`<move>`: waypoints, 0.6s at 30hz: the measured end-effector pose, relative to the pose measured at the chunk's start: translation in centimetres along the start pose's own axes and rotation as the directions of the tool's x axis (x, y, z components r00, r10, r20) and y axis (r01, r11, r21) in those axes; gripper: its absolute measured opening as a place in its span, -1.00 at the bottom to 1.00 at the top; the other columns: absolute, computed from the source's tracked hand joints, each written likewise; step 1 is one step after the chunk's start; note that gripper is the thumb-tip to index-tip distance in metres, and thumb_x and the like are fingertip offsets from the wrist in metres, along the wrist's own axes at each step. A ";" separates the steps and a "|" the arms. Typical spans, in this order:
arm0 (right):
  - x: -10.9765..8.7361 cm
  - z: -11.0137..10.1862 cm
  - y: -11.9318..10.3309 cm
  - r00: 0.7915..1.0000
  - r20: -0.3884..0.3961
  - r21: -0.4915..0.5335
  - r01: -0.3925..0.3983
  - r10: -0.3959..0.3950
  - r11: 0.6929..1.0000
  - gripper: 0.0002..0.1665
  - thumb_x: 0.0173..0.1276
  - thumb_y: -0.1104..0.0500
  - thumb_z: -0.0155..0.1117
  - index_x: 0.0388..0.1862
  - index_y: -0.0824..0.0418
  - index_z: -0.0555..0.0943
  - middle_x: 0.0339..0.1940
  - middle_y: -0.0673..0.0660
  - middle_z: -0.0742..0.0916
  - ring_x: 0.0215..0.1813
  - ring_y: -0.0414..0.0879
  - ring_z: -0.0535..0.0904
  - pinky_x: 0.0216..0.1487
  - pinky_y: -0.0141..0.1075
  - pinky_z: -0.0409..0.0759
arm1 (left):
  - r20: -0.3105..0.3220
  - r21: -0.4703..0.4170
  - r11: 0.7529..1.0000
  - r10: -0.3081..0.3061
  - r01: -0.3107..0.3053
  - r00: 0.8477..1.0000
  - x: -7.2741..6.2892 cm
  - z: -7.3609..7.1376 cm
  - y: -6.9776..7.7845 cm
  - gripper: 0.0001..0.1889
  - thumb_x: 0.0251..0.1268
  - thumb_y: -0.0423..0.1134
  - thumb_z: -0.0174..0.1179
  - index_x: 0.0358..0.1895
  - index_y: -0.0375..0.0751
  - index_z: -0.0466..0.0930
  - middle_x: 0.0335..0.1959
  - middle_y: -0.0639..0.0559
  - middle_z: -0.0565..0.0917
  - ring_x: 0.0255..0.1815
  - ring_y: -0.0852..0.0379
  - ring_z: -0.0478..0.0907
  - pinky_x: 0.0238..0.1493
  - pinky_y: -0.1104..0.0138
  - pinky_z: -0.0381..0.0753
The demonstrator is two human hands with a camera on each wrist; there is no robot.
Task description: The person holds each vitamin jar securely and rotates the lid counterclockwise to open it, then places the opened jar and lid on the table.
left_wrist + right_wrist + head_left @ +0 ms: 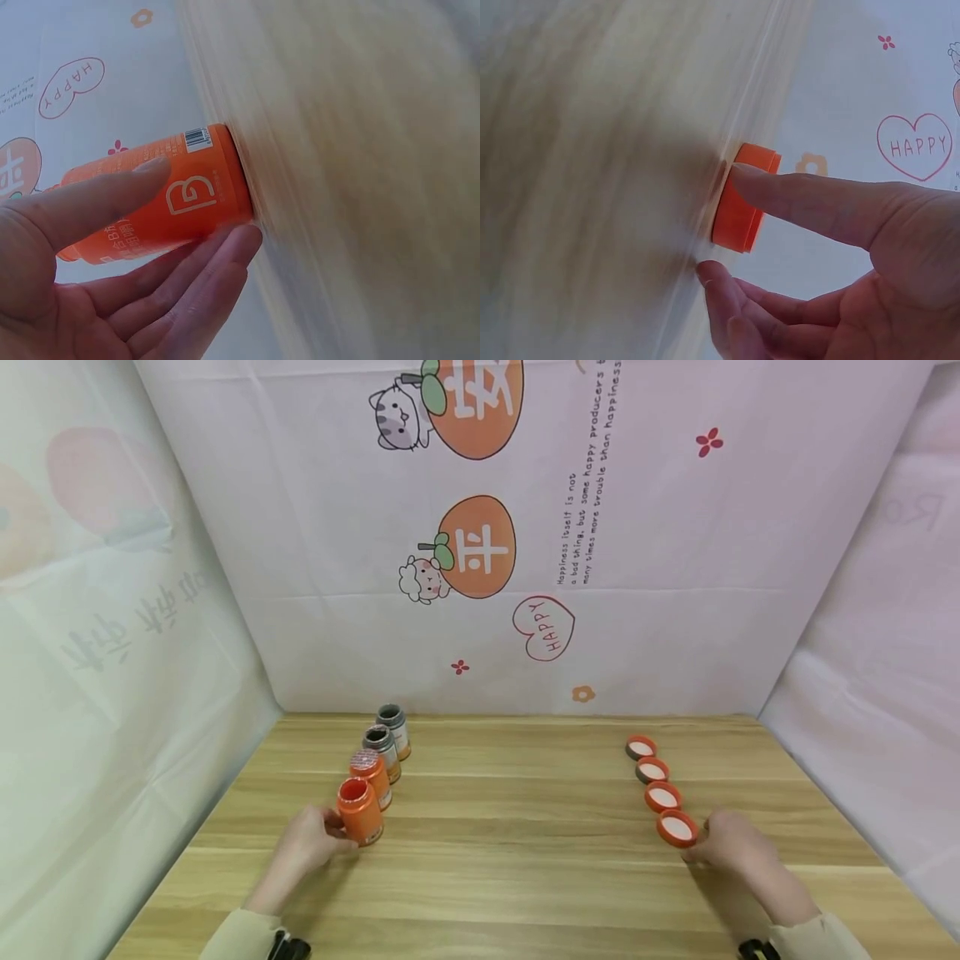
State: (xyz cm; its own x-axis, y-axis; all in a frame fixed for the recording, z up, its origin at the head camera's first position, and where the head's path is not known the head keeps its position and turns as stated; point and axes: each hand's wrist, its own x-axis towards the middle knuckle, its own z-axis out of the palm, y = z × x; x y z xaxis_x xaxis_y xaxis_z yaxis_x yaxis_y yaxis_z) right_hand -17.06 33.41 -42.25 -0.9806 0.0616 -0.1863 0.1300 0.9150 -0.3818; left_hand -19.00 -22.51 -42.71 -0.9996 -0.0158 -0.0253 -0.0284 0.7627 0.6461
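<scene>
An orange bottle [360,814] with an uncapped mouth stands upright at the front of a slanting row on the left of the table. My left hand [311,841] is at its left side, thumb and fingers spread about its lower part. In the left wrist view, the thumb lies across the printed side of that bottle [161,187]; firm contact is hard to tell. My right hand [731,842] is beside the nearest orange cap [677,829], which shows its white liner upward. The right wrist view has the thumb tip against the cap [742,199], the other fingers apart from it.
Behind the front bottle stand another orange bottle [372,777] with a patterned pale top and two grey bottles [388,752] [400,731]. Further caps [663,797] [652,770] [641,747] lie behind the nearest one. Printed white cloth [637,652] hangs along the back and sides of the wooden table [517,827].
</scene>
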 end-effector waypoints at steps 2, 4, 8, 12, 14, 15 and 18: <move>-0.3 0.0 0.0 1.000 0.004 -0.012 -0.013 0.013 1.000 -0.64 -0.02 -0.02 0.42 -0.66 0.18 0.50 -0.68 0.00 0.52 -0.56 -0.13 0.38 -0.55 -0.28 0.27 | 0.003 0.002 1.000 -0.011 0.011 1.000 -0.3 -0.1 0.0 -0.66 -0.25 -0.32 0.45 -0.31 -0.41 0.65 -0.46 -0.06 0.70 -0.46 0.10 0.59 -0.37 0.23 0.54; -0.6 0.0 0.1 1.000 0.007 -0.022 -0.024 0.024 0.999 -0.62 0.01 -0.03 0.40 -0.74 0.13 0.47 -0.74 -0.04 0.47 -0.60 -0.16 0.34 -0.58 -0.31 0.23 | 0.006 0.000 1.000 -0.021 0.021 1.000 -0.6 0.0 0.1 -0.70 -0.24 -0.31 0.45 -0.34 -0.39 0.66 -0.53 -0.01 0.68 -0.53 0.13 0.57 -0.46 0.28 0.51; -0.9 0.2 0.1 1.000 0.014 -0.060 -0.023 0.024 0.998 -0.54 0.06 -0.11 0.37 -0.82 0.09 0.45 -0.81 -0.09 0.38 -0.64 -0.19 0.30 -0.60 -0.31 0.19 | 0.012 0.005 1.000 -0.027 0.027 1.000 -1.0 0.3 0.3 -0.79 -0.22 -0.31 0.42 -0.42 -0.30 0.68 -0.62 0.05 0.65 -0.60 0.16 0.54 -0.52 0.31 0.47; -1.2 0.3 -0.1 0.999 0.022 -0.100 -0.024 0.026 0.995 -0.47 0.07 -0.23 0.34 -0.83 0.08 0.47 -0.82 -0.08 0.37 -0.64 -0.18 0.30 -0.59 -0.30 0.18 | 0.033 -0.012 1.000 -0.019 0.020 0.999 -1.3 0.7 0.7 -0.86 -0.16 -0.33 0.39 -0.46 -0.27 0.68 -0.62 0.03 0.67 -0.61 0.15 0.57 -0.52 0.32 0.49; -1.3 0.4 -0.2 1.000 0.023 -0.114 -0.015 0.017 0.993 -0.46 0.07 -0.25 0.33 -0.83 0.08 0.47 -0.80 -0.07 0.39 -0.64 -0.18 0.30 -0.59 -0.30 0.18 | 0.052 -0.025 1.000 0.003 -0.001 0.999 -1.5 1.0 0.8 -0.88 -0.12 -0.33 0.39 -0.44 -0.26 0.69 -0.59 0.02 0.68 -0.61 0.15 0.59 -0.51 0.32 0.51; -1.4 0.4 -0.3 1.000 0.025 -0.117 -0.006 0.009 0.993 -0.46 0.08 -0.25 0.32 -0.82 0.09 0.47 -0.79 -0.06 0.40 -0.64 -0.18 0.30 -0.58 -0.31 0.19 | 0.060 -0.029 0.999 0.016 -0.015 0.998 -1.5 1.2 0.9 -0.88 -0.10 -0.32 0.38 -0.43 -0.25 0.69 -0.57 0.02 0.69 -0.60 0.16 0.59 -0.50 0.33 0.51; -1.4 0.6 -0.7 1.000 0.023 -0.117 0.024 -0.021 0.993 -0.49 0.10 -0.21 0.32 -0.78 0.10 0.45 -0.75 -0.04 0.42 -0.63 -0.18 0.30 -0.57 -0.31 0.20 | 0.094 -0.032 0.997 0.075 -0.072 0.993 -1.7 1.6 1.1 -0.89 -0.06 -0.30 0.37 -0.41 -0.22 0.70 -0.54 0.05 0.69 -0.59 0.18 0.58 -0.49 0.34 0.51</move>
State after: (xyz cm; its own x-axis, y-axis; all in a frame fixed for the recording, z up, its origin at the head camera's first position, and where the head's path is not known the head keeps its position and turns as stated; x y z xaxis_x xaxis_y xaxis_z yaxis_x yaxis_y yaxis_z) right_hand -15.68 32.44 -42.29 -0.9794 0.0331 -0.1994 0.0888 0.9566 -0.2776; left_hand -17.35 -20.55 -43.18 -0.9935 0.1027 -0.0485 0.0438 0.7406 0.6705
